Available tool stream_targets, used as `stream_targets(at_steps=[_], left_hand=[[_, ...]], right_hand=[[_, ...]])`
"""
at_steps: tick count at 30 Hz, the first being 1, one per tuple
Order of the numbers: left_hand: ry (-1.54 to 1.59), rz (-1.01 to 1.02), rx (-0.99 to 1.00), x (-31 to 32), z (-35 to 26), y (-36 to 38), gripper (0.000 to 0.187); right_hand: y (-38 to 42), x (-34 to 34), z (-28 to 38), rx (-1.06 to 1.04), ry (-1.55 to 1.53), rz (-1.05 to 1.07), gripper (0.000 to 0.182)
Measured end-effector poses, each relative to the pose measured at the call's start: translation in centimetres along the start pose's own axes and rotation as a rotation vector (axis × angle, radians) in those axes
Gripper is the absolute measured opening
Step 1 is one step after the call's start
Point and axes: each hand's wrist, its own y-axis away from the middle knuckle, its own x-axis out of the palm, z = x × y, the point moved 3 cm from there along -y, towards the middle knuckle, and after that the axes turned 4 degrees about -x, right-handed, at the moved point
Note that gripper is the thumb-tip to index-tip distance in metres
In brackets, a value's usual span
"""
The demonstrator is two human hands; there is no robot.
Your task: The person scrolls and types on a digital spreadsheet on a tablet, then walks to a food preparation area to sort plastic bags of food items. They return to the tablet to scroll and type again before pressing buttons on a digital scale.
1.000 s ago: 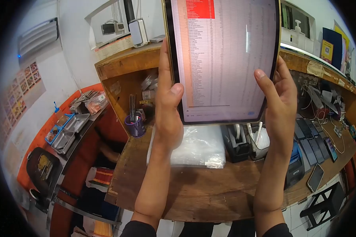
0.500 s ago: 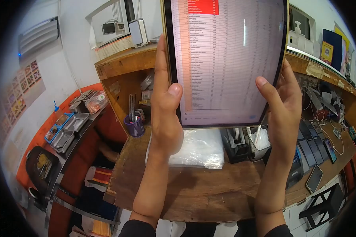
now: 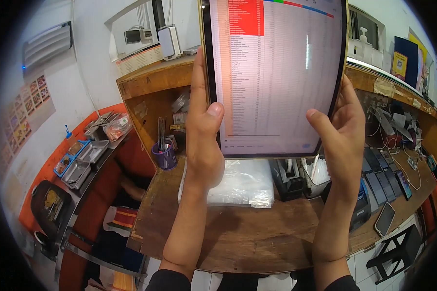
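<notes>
A tablet is held upright above the desk, its screen showing a spreadsheet with a red block at the top left and a coloured strip along the upper edge. My left hand is closed around its lower left side, thumb on the front edge. On the right side, my right hand grips it, fingers behind and thumb over the screen. Below the tablet, a stack of clear plastic bags lies on the wooden desk. The tablet's top edge is out of view.
A purple pen cup stands at the desk's left. A black holder and a container with white straws are behind my right wrist. Several phones lie on the right, with one phone nearer the edge. A black stool is below.
The spreadsheet has shifted down on the screen, showing more of the red block and a coloured strip. My right thumb has moved slightly left and down, and the tablet's right side has shifted left.
</notes>
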Motion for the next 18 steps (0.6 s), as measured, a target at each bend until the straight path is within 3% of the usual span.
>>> stream_targets(at_steps=[6,8,11,14,18], left_hand=[[-0.071,0.026,-0.029,-1.5,1.2,-0.3,0.073],[-0.004,-0.06,-0.01,0.0,0.0,0.0,0.073],[-0.076,-0.178,-0.088,1.0,-1.2,-0.2,0.073],[-0.004,-0.048,0.006,0.2,-0.2,-0.1,0.074],[0.042,0.006,-0.079,0.5,-0.9,0.2,0.074]], right_hand=[[0.0,0.2,0.5,-0.038,0.045,0.065,0.059],[-0.1,0.3,0.5,0.06,-0.043,0.026,0.06],[0.0,0.2,0.3,0.044,-0.032,0.021,0.06],[0.1,0.0,0.5,0.016,-0.016,0.044,0.058],[0.1,-0.1,0.4,-0.019,0.008,0.015,0.056]])
